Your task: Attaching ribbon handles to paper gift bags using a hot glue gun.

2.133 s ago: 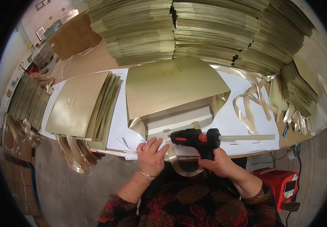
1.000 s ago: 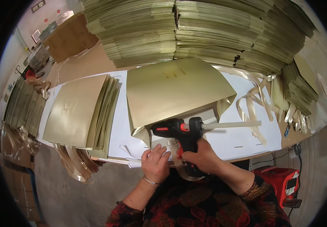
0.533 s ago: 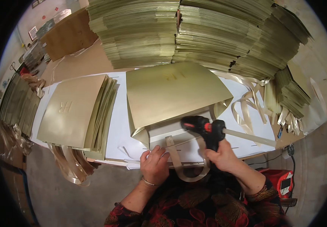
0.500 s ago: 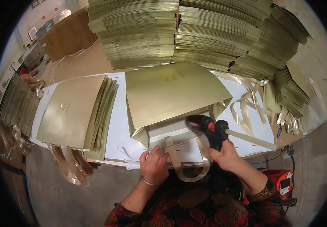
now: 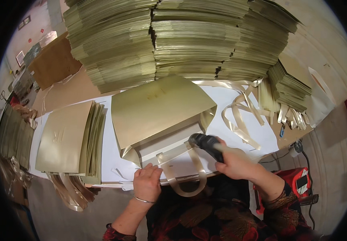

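The open gold bag [image 5: 161, 112], our landmark, lies on a white sheet with its mouth toward the person. We see a satin ribbon [image 5: 186, 193] hanging from this mouth in a loop over the near edge, its two ends lying against the pale inner flap. The right hand [image 5: 237, 164] is wrapped firmly around the handle of a black glue gun [image 5: 206, 143], whose nozzle stands at the right part of the bag's mouth, close to the ribbon's right end; contact we cannot make out. The left hand [image 5: 146, 182] rests at the bag's near left edge, fingers together and slightly bent; whether they pinch the flap or only press it, we cannot tell. Compared with a second ago, the gun has travelled from the ribbon's left end to its right one, while the left hand stays by the bag's edge. We take this to mean that the work has passed to the second end of the ribbon. Left of the bag we note a pile of gold bags [image 5: 63, 138]; behind it, tall stacks [image 5: 193, 44]; to its right, loose ribbons [image 5: 237, 116].
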A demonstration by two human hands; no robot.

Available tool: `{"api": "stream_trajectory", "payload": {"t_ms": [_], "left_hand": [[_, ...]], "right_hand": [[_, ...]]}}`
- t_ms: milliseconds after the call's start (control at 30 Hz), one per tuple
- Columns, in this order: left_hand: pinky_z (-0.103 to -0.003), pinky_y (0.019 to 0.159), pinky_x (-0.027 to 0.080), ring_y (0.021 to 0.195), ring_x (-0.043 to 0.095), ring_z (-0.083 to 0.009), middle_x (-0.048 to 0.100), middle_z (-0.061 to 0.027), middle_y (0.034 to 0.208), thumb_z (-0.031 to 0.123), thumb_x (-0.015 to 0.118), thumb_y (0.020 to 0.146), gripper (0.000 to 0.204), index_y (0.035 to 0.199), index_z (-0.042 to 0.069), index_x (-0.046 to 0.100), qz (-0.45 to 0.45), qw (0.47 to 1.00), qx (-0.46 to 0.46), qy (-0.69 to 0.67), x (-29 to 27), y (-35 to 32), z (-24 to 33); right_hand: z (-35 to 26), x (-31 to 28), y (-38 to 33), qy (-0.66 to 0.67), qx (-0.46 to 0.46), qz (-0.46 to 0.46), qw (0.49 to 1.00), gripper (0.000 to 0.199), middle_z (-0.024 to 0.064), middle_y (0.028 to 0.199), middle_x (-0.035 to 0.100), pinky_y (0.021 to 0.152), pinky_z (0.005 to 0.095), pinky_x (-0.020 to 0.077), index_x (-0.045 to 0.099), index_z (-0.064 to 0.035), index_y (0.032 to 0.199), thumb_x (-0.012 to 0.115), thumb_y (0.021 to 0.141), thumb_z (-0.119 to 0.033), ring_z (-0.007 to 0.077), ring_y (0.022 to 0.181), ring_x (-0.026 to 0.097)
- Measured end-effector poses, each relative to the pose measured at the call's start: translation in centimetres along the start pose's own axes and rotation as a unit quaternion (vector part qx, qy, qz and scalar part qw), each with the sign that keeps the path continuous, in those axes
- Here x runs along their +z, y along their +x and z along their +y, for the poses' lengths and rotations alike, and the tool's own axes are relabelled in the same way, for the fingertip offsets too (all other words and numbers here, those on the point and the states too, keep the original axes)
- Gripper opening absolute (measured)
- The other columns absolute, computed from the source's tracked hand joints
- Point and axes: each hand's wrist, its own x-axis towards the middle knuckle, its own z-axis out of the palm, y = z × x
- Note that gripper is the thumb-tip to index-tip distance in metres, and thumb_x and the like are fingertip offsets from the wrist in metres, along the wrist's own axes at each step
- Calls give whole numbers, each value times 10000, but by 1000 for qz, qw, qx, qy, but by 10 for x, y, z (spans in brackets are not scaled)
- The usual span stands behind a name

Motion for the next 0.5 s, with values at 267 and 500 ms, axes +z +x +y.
{"api": "stream_trajectory", "payload": {"t_ms": [267, 500], "left_hand": [[-405, 743, 475, 864, 578, -311, 595, -105, 907, -14, 619, 688, 252, 920, 83, 620, 22, 999, 33, -9, -5, 28, -8], [-426, 684, 499, 735, 600, -336, 603, -145, 805, 41, 640, 778, 113, 886, 44, 609, 95, 992, -64, -54, 7, 41, -31]], "right_hand": [[41, -19, -64, 548, 115, 181, 809, 374, 128, 866, 635, 501, 314, 566, 508, 48, 1076, 614, 724, -25, 234, 704, 670], [129, -52, -161, 452, 137, 466, 748, 320, 109, 803, 618, 542, 306, 503, 511, -6, 1042, 599, 743, -77, 193, 645, 630]]}}
